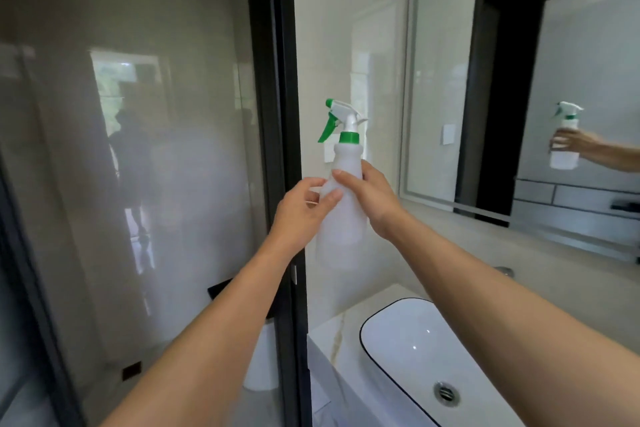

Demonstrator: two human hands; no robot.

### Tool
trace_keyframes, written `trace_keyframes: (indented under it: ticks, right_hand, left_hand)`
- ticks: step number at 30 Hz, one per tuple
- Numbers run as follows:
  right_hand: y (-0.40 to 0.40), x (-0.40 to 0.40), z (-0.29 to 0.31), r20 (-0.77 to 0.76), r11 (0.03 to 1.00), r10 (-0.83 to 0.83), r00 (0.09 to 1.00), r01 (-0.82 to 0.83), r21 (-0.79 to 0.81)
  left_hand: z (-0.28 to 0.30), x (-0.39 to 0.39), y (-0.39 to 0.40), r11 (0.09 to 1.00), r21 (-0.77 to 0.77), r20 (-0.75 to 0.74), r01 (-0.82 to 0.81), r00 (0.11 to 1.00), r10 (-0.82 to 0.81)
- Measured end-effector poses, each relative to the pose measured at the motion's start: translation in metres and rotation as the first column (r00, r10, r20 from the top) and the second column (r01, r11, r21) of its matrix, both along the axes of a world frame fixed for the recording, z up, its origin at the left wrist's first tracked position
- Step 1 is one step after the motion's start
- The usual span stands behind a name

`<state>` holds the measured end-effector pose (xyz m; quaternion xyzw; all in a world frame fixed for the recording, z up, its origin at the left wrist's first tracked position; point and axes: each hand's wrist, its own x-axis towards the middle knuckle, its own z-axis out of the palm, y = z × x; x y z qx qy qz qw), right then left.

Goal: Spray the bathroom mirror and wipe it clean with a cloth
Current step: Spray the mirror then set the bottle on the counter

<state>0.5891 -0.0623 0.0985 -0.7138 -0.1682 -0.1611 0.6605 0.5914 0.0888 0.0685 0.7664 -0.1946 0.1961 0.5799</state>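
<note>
A white spray bottle point(341, 218) with a green trigger and collar is held upright in mid-air, its nozzle pointing left. My right hand point(372, 199) grips its body from the right side. My left hand point(304, 208) touches the bottle from the left, thumb and fingers curled round its middle. The bathroom mirror point(554, 80) hangs on the wall at the right and shows the bottle and an arm reflected. No cloth is in view.
A white oval basin with a black rim point(415, 350) sits on a marble counter point(332, 333) below my arms. A black-framed glass shower partition point(280, 114) fills the left half. A small white container point(261, 357) stands behind the glass.
</note>
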Motion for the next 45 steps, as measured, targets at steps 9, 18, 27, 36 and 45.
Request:
trace_keyframes:
  ticks: [9,18,27,36,45]
  right_hand:
    - [-0.078,0.061,0.029,0.005,0.996,0.092,0.996,-0.092,0.005]
    - [-0.135,0.109,0.042,-0.011,0.991,0.13,0.991,-0.13,-0.003]
    - [-0.217,0.128,0.03,-0.03,0.979,-0.202,0.979,0.201,-0.02]
    - [-0.271,0.091,0.044,0.007,0.861,-0.507,0.862,0.507,-0.036]
    - [-0.298,0.044,0.049,-0.027,0.75,-0.66,0.751,0.656,-0.079]
  left_hand:
    - [0.111,0.082,-0.051,0.976,-0.218,0.128,0.02,0.992,0.008]
    - [0.144,0.15,-0.126,0.907,-0.326,0.258,0.265,0.948,-0.185]
    - [0.133,0.229,-0.239,0.748,-0.351,0.231,0.563,0.827,-0.513]
    - [0.155,0.24,-0.356,0.574,-0.078,0.388,0.815,0.555,-0.736]
    - [0.162,0.224,-0.405,0.43,0.112,0.293,0.896,0.383,-0.876]
